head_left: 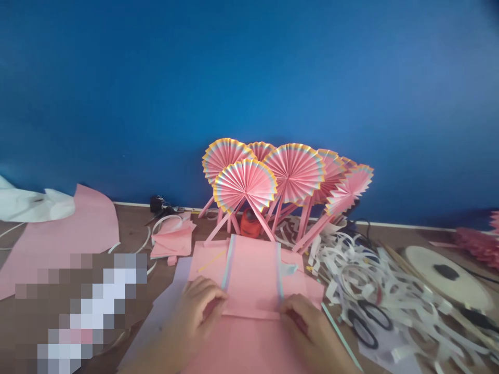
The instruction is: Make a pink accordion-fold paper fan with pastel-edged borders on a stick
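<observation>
A pink paper sheet (253, 272) with a pale blue stripe down each side lies before me, its near edge raised as a narrow fold. My left hand (203, 304) is closed at the left end of that fold, thumb and fingers pinching the paper. At the right end, my right hand (303, 318) pinches the same sheet with bent fingers. More pink paper (237, 347) lies beneath it, with a lilac sheet (163, 301) showing at the left. Behind stand several pleated pink paper fans (294, 169) with yellow and blue rims and crossed pink legs.
White paper strips (351, 259) heap up at the right, with black-handled scissors (364, 324) among them. Farther right is a round cream object (448, 278). Folded pink scraps (173, 236) and a large pink sheet (93, 223) lie left. A blue wall (249, 67) rises behind.
</observation>
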`<state>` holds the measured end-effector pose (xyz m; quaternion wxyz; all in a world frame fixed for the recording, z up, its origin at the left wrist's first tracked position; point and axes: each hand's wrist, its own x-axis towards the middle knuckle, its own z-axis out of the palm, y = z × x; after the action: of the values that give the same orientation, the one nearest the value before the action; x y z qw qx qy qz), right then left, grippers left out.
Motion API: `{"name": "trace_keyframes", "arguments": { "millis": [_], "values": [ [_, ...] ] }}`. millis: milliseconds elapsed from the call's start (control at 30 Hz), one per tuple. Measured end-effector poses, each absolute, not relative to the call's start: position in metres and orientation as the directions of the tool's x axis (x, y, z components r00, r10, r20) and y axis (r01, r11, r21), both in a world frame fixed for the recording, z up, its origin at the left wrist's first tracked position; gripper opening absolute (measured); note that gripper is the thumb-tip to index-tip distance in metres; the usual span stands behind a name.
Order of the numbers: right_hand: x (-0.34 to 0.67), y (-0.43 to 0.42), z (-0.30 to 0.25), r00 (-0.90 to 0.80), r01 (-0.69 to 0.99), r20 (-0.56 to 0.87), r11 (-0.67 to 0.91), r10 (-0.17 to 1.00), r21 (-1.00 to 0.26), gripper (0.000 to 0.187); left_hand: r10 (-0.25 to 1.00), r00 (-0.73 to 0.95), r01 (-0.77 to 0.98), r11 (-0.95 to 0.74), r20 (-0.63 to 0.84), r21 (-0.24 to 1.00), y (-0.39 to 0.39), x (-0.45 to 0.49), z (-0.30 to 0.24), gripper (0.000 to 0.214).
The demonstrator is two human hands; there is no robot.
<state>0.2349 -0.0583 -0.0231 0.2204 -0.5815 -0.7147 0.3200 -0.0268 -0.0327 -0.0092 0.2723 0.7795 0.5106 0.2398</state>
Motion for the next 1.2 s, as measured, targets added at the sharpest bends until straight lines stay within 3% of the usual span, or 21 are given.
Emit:
{"name": "trace_keyframes", "arguments": {
  "millis": [167, 467, 800, 1200],
  "values": [
    [0.237, -0.059, -0.032, -0.204, 0.683, -0.046, 0.108, 0.978, -0.723, 0.016, 0.915, 0.401, 0.765, -0.356, 0.036, 0.537, -0.029, -0.027, 0.011, 0.007],
    [0.233, -0.059, -0.026, -0.235, 0.717, -0.007, 0.169, 0.972, -0.676, 0.019, 0.920, 0.391, 0.775, -0.351, 0.037, 0.525, -0.031, -0.025, -0.016, 0.016],
    [0.229, -0.058, -0.023, -0.130, 0.761, -0.086, 0.044, 0.988, -0.647, 0.016, 0.936, 0.351, 0.812, -0.308, 0.006, 0.496, -0.029, -0.027, -0.020, 0.013],
    [0.225, -0.054, -0.019, -0.114, 0.803, -0.135, 0.011, 0.984, -0.596, 0.017, 0.935, 0.356, 0.824, -0.311, -0.005, 0.474, -0.028, -0.024, -0.019, 0.013]
  ]
}}
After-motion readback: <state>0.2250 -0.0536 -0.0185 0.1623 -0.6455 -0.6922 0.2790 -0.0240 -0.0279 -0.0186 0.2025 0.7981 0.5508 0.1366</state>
